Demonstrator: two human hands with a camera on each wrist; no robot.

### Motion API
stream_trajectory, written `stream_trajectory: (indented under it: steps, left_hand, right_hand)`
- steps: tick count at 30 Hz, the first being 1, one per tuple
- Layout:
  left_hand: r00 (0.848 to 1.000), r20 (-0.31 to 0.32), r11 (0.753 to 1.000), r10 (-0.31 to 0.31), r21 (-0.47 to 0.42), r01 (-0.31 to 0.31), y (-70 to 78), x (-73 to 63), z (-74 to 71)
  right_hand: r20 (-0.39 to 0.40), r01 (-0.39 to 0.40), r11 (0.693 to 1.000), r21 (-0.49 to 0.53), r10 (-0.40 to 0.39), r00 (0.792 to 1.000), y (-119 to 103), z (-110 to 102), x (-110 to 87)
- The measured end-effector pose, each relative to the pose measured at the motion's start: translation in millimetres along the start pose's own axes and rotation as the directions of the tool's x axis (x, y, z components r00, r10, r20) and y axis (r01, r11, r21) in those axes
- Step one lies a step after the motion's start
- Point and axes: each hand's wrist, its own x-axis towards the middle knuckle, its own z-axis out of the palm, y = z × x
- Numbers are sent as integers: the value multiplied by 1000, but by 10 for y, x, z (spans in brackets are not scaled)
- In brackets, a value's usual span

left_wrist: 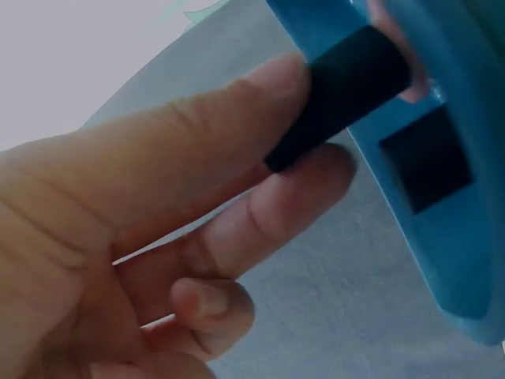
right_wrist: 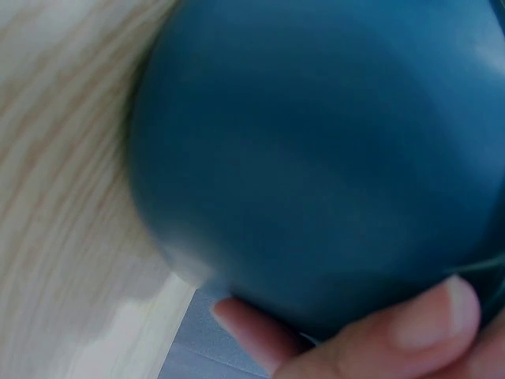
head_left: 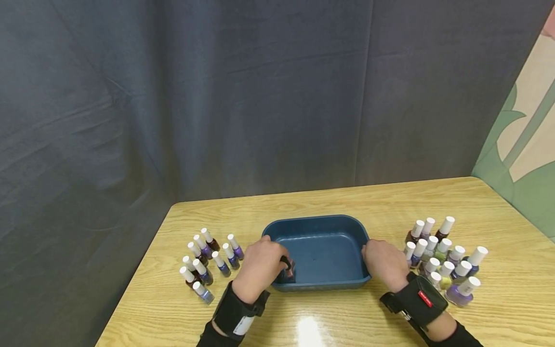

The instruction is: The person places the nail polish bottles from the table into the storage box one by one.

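Black-capped bottle (left_wrist: 353,85) pinched at the left end of the blue tray (head_left: 329,255)

The left hand (head_left: 262,262) has its grip clamped on the black cap, with the thumb on one side and a finger on the other. The bottle is in the front left corner of the tray; whether it touches the tray floor, I cannot tell. Just beside it, the left wrist view shows a second black piece (left_wrist: 428,160), also in the tray. The right hand (head_left: 383,262) has its grip clamped on the right rim of the tray. The tray stands on the wooden bench (head_left: 347,318), between a left group of white-capped bottles (head_left: 221,264) and a larger right group (head_left: 445,268). Behind the bench hangs a dark grey curtain (head_left: 277,96).
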Motion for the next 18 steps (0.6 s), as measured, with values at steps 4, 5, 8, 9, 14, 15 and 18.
stream_trajectory:
  steps: [4, 5, 8, 9, 14, 15, 18]
  left_hand:
    - [999, 34, 1000, 11, -27, -10, -17, 14, 33]
    - [999, 42, 999, 15, -31, -14, -22, 20, 43]
    - [998, 47, 999, 27, -34, -26, -31, 28, 68]
    - [998, 47, 999, 28, -33, -27, -33, 30, 74]
    - [999, 44, 999, 31, -22, -31, -41, 38, 82]
    - [998, 47, 999, 33, -21, -32, -42, 40, 81]
    - [997, 63, 999, 38, -14, -37, -44, 43, 81]
  right_hand:
    - [-2, 6, 1000, -3, -6, 1000, 0, -1, -5]
    - [-4, 7, 1000, -3, -7, 1000, 0, 0, -8]
    - [-11, 12, 1000, -2, -12, 1000, 1, 3, -12]
    - [-12, 12, 1000, -2, -12, 1000, 1, 3, -13]
    - [-8, 8, 1000, 0, -8, 1000, 0, 0, -9]
    - [-7, 8, 1000, 0, -8, 1000, -1, -1, -8]
    - [-8, 12, 1000, 0, -12, 1000, -1, -3, -6]
